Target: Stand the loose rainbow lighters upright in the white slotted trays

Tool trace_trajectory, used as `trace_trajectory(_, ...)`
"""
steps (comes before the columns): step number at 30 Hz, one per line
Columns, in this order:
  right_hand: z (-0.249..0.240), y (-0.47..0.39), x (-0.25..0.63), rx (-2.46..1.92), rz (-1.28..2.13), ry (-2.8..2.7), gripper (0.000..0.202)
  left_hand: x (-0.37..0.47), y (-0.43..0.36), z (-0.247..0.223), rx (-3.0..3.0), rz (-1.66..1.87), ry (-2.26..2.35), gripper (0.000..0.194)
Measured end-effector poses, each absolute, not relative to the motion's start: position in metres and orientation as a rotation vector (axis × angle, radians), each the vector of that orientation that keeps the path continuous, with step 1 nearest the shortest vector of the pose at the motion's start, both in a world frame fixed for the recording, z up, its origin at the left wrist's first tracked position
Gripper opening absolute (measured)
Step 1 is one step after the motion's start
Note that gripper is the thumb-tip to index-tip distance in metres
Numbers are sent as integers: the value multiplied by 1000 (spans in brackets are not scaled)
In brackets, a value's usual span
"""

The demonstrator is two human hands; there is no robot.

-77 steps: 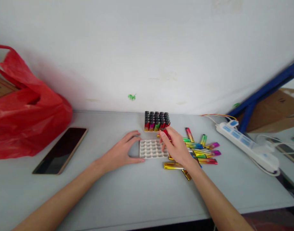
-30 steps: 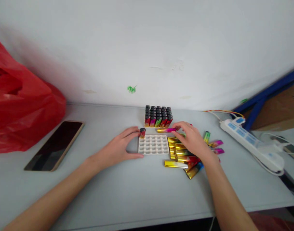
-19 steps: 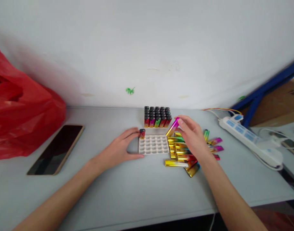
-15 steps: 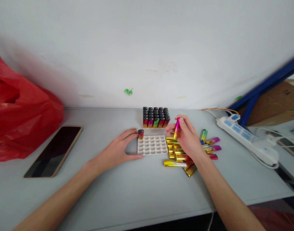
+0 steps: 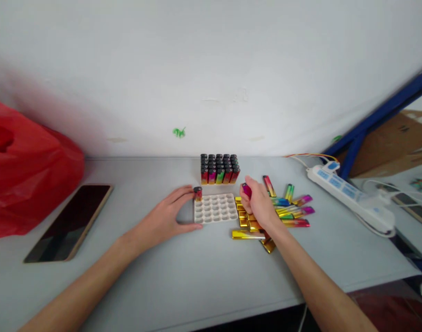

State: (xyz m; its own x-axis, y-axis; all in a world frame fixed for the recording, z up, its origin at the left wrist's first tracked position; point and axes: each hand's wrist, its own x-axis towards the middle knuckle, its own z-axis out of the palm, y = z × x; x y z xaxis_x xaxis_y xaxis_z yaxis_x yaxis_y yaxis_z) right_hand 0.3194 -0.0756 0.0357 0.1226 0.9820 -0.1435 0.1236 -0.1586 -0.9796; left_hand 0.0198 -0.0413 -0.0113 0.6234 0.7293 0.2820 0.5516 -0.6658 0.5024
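Note:
A white tray (image 5: 216, 220) with rows of hollows lies flat on the table. One red-and-gold lighter with a black top (image 5: 198, 193) stands in its far left corner. My left hand (image 5: 169, 210) spans the tray's left side, thumb at the near corner and fingertips beside that standing lighter. To the right of the tray, my right hand (image 5: 258, 203) is closed around a purple lighter (image 5: 246, 189), its upper end showing near the thumb. Underneath and around this hand lies a loose pile of shiny lighters (image 5: 247, 234), mostly gold, with some coloured ends.
Behind the tray, a block of upright lighters (image 5: 219, 175) stands close to the wall. A phone (image 5: 69, 223) and a red plastic bag (image 5: 34, 170) are on the left. On the right lie a white power strip (image 5: 349, 196) and its cables, near a blue metal frame (image 5: 356, 154).
My right hand has turned and closed around the purple lighter, moving slightly left and lower. The view has shifted a little; my left hand stays at the tray.

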Motion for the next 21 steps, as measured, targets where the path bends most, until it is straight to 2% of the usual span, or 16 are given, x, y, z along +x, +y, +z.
trace_trajectory(5,36,-76,319,-1453,1126,-1193,58,20,-41,-10,2502,679,1015,84)
trace_trajectory(13,37,-76,317,-1463,1121,-1183,66,20,-40,-11,2509,682,1026,84)
trace_trajectory(17,36,-77,317,-1501,1035,-1226,62,20,-41,-10,2524,661,1025,81)
trace_trajectory(21,31,-79,317,-1525,949,-1296,69,21,-42,-10,2532,690,1006,79)
